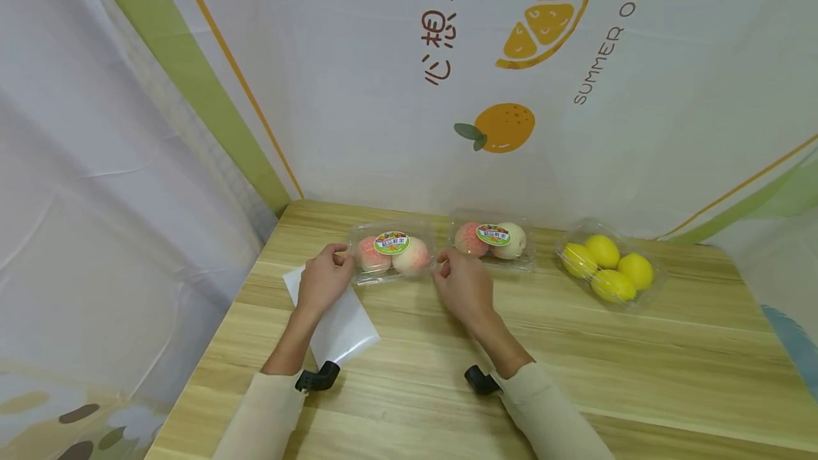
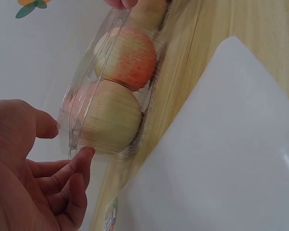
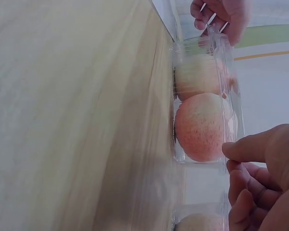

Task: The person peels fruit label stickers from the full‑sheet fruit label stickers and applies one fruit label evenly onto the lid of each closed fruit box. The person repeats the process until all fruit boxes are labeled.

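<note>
A clear plastic clamshell box point(image 1: 377, 277) with two peaches point(image 1: 412, 255) inside stands near the back of the table, a round fruit label point(image 1: 392, 243) on its lid. My left hand point(image 1: 326, 277) pinches the rim at its left end between thumb and fingertips. At the right end, my right hand point(image 1: 466, 286) pinches the rim in the same way; its thumb point(image 3: 243, 148) lies along the lid edge in the right wrist view. Under my left hand and forearm lies a glossy white sheet point(image 1: 348, 332), and a small colored label point(image 2: 111, 215) shows at its edge in the left wrist view.
Just right of the held box stands a second labelled clamshell box point(image 1: 525, 261) of peaches, close to my right hand. Farther right is a clear box point(image 1: 653, 291) with several lemons point(image 1: 613, 285). A printed curtain point(image 1: 383, 126) hangs behind the wooden table point(image 1: 607, 368).
</note>
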Action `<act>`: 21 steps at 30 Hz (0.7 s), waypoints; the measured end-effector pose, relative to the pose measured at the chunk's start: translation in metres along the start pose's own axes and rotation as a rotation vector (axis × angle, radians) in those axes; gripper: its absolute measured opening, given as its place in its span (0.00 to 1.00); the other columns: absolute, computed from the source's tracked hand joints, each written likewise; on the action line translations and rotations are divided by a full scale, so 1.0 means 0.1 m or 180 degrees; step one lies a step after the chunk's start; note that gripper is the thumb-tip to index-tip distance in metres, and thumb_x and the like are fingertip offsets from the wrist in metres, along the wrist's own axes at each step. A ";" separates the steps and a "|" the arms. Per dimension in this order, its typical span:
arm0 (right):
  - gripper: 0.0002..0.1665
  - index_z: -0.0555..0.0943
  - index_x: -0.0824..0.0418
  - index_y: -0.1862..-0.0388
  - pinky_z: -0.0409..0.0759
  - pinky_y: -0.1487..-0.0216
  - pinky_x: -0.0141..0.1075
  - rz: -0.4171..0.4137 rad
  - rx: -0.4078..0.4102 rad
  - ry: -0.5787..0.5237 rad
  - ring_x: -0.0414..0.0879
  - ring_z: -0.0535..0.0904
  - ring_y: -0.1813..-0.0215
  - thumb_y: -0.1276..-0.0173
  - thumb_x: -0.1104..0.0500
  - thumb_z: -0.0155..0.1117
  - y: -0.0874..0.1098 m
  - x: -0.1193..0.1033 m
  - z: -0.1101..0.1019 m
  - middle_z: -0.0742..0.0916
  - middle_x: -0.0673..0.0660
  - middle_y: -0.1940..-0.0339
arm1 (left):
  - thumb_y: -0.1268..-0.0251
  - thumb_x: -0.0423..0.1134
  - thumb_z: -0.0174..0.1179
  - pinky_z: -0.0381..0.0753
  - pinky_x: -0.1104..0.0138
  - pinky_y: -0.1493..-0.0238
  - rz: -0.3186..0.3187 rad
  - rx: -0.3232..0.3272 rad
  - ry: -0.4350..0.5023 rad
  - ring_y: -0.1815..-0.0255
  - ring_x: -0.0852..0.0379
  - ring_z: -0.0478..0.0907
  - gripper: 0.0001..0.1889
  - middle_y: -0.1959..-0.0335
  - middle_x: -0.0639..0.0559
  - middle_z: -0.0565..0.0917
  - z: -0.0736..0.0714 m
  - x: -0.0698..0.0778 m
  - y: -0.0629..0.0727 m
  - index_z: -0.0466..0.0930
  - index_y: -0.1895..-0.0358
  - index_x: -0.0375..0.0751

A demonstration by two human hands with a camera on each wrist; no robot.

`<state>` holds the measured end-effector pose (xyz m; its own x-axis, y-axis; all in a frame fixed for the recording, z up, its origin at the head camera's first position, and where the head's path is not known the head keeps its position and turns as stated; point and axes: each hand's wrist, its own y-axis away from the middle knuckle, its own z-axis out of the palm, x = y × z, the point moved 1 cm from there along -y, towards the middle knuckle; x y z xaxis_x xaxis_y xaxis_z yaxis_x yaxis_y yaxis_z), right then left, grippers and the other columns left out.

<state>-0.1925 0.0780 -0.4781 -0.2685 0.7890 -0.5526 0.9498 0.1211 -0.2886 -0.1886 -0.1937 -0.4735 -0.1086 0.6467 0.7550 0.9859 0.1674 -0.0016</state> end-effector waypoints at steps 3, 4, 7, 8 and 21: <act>0.09 0.91 0.60 0.54 0.80 0.73 0.41 -0.0048 -0.0007 0.0048 0.44 0.82 0.73 0.31 0.61 0.80 -0.02 -0.01 0.02 0.86 0.46 0.75 | 0.19 0.47 0.58 0.77 0.63 0.69 -0.0032 -0.0006 0.0017 0.66 0.52 0.86 0.27 0.53 0.42 0.92 0.00 0.00 0.00 0.79 0.28 0.32; 0.09 0.91 0.60 0.53 0.79 0.74 0.41 -0.0067 -0.0006 0.0048 0.43 0.81 0.73 0.32 0.62 0.80 -0.02 -0.02 0.02 0.86 0.46 0.75 | 0.19 0.47 0.58 0.77 0.63 0.69 -0.0040 -0.0005 0.0020 0.66 0.52 0.86 0.27 0.52 0.42 0.92 0.01 0.00 0.01 0.78 0.28 0.32; 0.13 0.92 0.62 0.49 0.79 0.75 0.40 -0.0092 -0.0015 0.0032 0.43 0.81 0.73 0.32 0.63 0.78 -0.02 -0.04 0.02 0.86 0.46 0.75 | 0.20 0.47 0.57 0.77 0.63 0.69 -0.0038 0.0005 0.0037 0.66 0.52 0.85 0.28 0.53 0.43 0.92 0.01 0.00 0.02 0.77 0.27 0.31; 0.15 0.92 0.62 0.48 0.78 0.75 0.39 -0.0101 -0.0024 0.0023 0.42 0.80 0.74 0.33 0.64 0.78 -0.02 -0.04 0.02 0.87 0.46 0.75 | 0.20 0.47 0.57 0.77 0.62 0.69 -0.0031 0.0006 0.0042 0.67 0.52 0.85 0.29 0.53 0.43 0.92 0.01 0.00 0.02 0.77 0.26 0.31; 0.36 0.81 0.63 0.24 0.68 0.83 0.33 0.0028 -0.0469 0.0030 0.38 0.72 0.83 0.31 0.63 0.74 -0.09 -0.07 0.05 0.84 0.46 0.79 | 0.21 0.48 0.58 0.79 0.60 0.69 -0.0027 0.0067 0.0021 0.68 0.51 0.84 0.32 0.57 0.44 0.91 0.04 -0.01 -0.01 0.73 0.24 0.27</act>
<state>-0.2003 0.0679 -0.4758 -0.2591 0.7960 -0.5470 0.9656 0.2006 -0.1653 -0.1905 -0.1912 -0.4768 -0.1160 0.6403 0.7593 0.9820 0.1886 -0.0090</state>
